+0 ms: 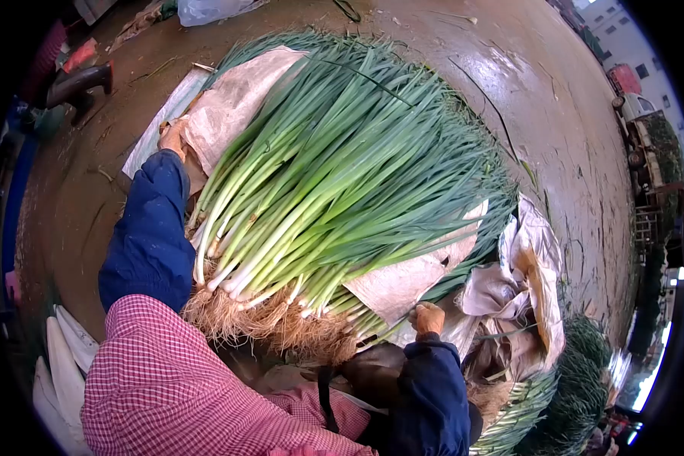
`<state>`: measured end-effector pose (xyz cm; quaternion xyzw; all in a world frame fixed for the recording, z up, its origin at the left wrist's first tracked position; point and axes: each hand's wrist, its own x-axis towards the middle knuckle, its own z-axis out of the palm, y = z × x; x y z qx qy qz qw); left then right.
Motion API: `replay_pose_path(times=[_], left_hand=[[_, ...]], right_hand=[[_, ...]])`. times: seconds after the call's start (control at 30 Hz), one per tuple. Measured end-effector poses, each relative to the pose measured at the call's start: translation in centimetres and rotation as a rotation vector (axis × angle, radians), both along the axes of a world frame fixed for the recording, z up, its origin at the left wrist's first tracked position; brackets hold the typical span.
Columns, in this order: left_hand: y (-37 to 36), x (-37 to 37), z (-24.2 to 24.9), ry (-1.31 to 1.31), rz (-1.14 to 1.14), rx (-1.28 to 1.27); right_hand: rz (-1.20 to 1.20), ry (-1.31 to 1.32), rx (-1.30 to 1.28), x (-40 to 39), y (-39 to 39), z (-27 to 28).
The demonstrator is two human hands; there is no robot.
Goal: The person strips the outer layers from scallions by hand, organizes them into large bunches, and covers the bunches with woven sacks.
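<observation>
A big heap of green onions [319, 182] lies in front of me, white stems and tangled brown roots [281, 323] toward my body, green leaves fanned away. At the heap's left side my left hand [173, 139] is closed on the edge of a pale woven sack sheet [232, 106], which lies partly over the leaves. On the right, my right hand [427, 318] has its fingers closed at the lower edge of another beige sack piece [406, 285] resting across the stems. Part of that piece is hidden under the leaves.
Crumpled sacking [517, 296] lies to the right, beside more bundled green onions [528, 414]. Wet, muddy ground [570, 144] surrounds the heap. A person's boot [80, 83] shows at upper left, near a clear plastic bag [213, 9]. A truck [646, 137] stands far right.
</observation>
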<state>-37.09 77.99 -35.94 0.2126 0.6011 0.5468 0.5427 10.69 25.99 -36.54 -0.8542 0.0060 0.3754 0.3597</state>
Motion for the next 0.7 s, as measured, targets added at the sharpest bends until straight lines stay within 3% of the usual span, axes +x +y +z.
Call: replay_pose_path(times=[0.03,0.07,0.1,0.13,0.23,0.27,0.3,0.4,0.47,0.5,0.53,0.57,0.6,0.63,0.7], left_hand=[[0.8,0.3,-0.3,-0.039,0.098,0.095],[1.2,0.6,1.1,-0.046,0.078,0.136],[4.2,-1.2,-0.5,-0.12,-0.016,0.16],[4.3,-0.4,0.5,-0.042,-0.094,0.205],[4.8,0.8,2.7,-0.265,-0.203,0.152],[4.1,1.7,3.9,-0.311,-0.259,0.128],[2.2,3.6,6.1,-0.314,-0.269,0.127],[-1.1,6.1,9.8,-0.281,-0.361,0.267],[-1.9,7.3,11.8,-0.242,-0.375,0.278],[-2.6,8.0,12.9,-0.208,-0.377,0.287],[-3.6,8.5,13.9,-0.129,-0.446,0.382],[-4.1,8.3,13.9,0.314,-0.57,0.568],[-4.8,8.5,13.2,0.12,-0.688,0.58],[-6.8,9.5,13.3,-0.071,-0.784,0.606],[-13.8,12.2,13.2,-0.278,-0.964,0.665]], right_hand=[[0.106,-0.016,0.042,0.3,-0.5,-0.4],[-0.048,0.281,0.338,1.4,-1.7,-2.5],[-0.096,0.406,0.518,1.7,-2.1,-2.9],[-0.035,0.079,0.1,-0.3,0.7,0.4],[-0.2,0.304,0.279,-1.5,0.8,2.5],[-0.162,0.329,0.249,-0.5,-0.1,0.5],[-0.137,0.405,0.389,0.1,-0.8,-0.5],[-0.068,0.326,0.228,0.4,-0.8,-1.0],[0.032,-0.366,-0.062,0.1,-1.1,-3.9],[-0.001,-0.502,-0.058,-1.6,0.2,1.3],[-0.034,-0.534,0.107,-1.2,0.3,0.5],[-0.064,-0.564,0.275,-0.9,0.0,-1.2],[-0.11,-0.469,0.427,-0.1,-0.4,-4.3],[-0.175,-0.18,0.479,0.4,0.0,-4.3],[-0.294,0.146,0.449,-0.8,1.6,1.0]])
